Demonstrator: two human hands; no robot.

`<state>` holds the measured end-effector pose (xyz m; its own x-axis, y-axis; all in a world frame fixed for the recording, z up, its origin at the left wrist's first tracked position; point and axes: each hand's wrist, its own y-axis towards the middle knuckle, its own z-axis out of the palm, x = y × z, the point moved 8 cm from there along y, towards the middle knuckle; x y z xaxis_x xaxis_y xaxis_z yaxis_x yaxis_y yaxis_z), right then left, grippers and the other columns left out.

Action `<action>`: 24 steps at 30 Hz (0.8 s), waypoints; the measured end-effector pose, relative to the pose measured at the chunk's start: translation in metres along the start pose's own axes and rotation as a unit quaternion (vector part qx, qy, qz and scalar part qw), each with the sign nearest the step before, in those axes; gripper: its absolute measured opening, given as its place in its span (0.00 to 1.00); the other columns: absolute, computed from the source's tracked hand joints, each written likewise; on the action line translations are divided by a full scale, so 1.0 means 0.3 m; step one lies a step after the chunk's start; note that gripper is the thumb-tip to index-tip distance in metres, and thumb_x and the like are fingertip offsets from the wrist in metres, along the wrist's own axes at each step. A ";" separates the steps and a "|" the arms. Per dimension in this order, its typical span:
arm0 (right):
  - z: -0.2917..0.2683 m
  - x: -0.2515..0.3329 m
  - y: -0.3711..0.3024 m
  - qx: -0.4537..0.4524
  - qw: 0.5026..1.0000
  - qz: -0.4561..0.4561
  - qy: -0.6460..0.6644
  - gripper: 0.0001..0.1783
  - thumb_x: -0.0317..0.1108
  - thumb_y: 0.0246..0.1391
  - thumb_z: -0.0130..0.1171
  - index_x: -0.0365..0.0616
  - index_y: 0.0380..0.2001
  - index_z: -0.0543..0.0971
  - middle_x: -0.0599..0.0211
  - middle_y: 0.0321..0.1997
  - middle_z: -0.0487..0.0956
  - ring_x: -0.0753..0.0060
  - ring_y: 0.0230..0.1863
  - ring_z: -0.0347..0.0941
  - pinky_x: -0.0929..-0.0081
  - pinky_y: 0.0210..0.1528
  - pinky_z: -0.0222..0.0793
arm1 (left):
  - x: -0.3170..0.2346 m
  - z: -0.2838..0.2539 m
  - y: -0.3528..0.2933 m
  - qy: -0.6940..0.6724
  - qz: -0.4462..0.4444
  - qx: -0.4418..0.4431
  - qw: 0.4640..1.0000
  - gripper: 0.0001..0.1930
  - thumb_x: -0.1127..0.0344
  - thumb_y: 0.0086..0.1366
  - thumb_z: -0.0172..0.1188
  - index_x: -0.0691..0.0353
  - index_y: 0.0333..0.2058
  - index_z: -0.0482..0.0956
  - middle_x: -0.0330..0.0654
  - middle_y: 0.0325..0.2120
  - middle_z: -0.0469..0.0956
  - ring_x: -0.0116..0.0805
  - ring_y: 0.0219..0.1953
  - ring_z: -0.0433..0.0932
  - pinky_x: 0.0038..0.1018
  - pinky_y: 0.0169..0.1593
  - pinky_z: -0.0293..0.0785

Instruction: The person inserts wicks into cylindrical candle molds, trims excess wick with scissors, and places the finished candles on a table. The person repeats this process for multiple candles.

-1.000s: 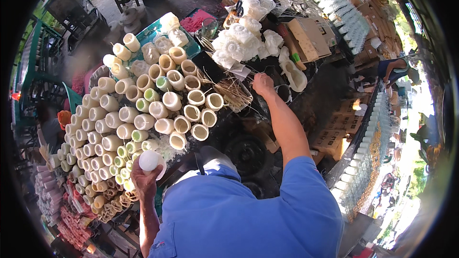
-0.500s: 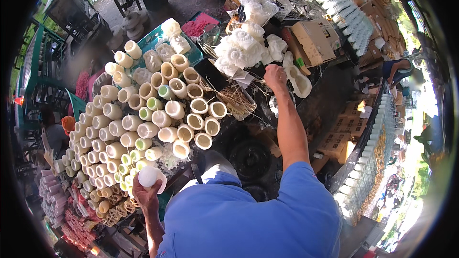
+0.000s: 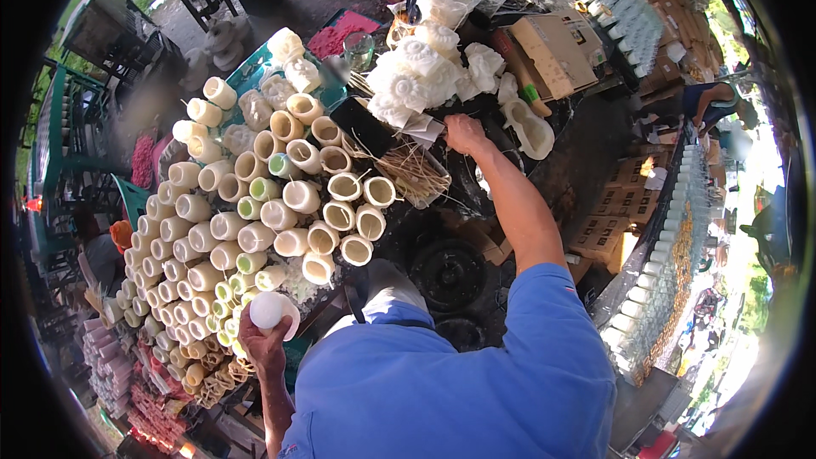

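My left hand [image 3: 262, 342] grips a smooth white cup-shaped piece [image 3: 267, 309] with a pale rim beside it, next to the lower edge of the rows of candle shells. These hollow cream wax shells [image 3: 301, 196] lie on their sides in a large heap, some tinted green, several with a wick poking out. Out at the end of its stretched arm, my right hand [image 3: 465, 133] is closed, fingertips turned down and partly hidden, beside white paper slips [image 3: 422, 130] and a bundle of thin tan wicks [image 3: 414, 172]. Whatever it holds cannot be made out.
White flower-shaped wax pieces [image 3: 408, 76] are piled beyond my right hand, near a cardboard box [image 3: 557, 53] and an elongated white mold-like piece [image 3: 529, 129]. Rows of glasses [image 3: 650, 289] line the right side. Another person [image 3: 710, 102] bends down at far right.
My right hand has moved left, from beside the elongated white piece to the wicks and paper slips. My left hand keeps its hold on the white piece. The view has shifted slightly.
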<state>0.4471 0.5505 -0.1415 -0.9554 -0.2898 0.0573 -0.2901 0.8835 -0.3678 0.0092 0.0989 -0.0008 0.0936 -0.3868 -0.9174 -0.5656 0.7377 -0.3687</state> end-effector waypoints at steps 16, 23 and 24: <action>0.183 -0.126 0.099 -0.003 0.996 -0.039 0.075 0.22 0.37 0.52 0.70 0.32 0.43 0.78 0.30 0.45 0.82 0.28 0.49 0.81 0.42 0.50 0.78 | 0.269 0.097 -0.045 0.511 0.020 0.245 0.824 0.23 0.66 0.64 0.60 0.78 0.53 0.73 0.68 0.46 0.83 0.62 0.52 0.83 0.52 0.55 0.79; 0.182 -0.114 0.152 0.011 0.993 -0.085 -0.079 0.18 0.32 0.54 0.62 0.29 0.45 0.79 0.33 0.49 0.82 0.32 0.55 0.80 0.45 0.58 0.77 | 0.469 0.220 0.040 0.532 -0.034 0.263 0.804 0.22 0.68 0.68 0.54 0.75 0.57 0.70 0.65 0.36 0.84 0.64 0.40 0.87 0.60 0.45 0.82; 0.181 -0.121 0.155 0.026 0.994 -0.076 -0.070 0.18 0.33 0.56 0.61 0.29 0.44 0.79 0.32 0.48 0.82 0.31 0.55 0.80 0.45 0.59 0.76 | 0.463 0.216 0.052 0.520 -0.044 0.261 0.812 0.21 0.67 0.69 0.53 0.73 0.58 0.70 0.65 0.36 0.84 0.64 0.40 0.87 0.59 0.46 0.82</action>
<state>0.4714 0.5820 -0.2112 -0.8823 -0.4706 -0.0113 -0.4248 0.8062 -0.4118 0.0666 0.0925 -0.1437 -0.7813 -0.5083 -0.3623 -0.1442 0.7117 -0.6875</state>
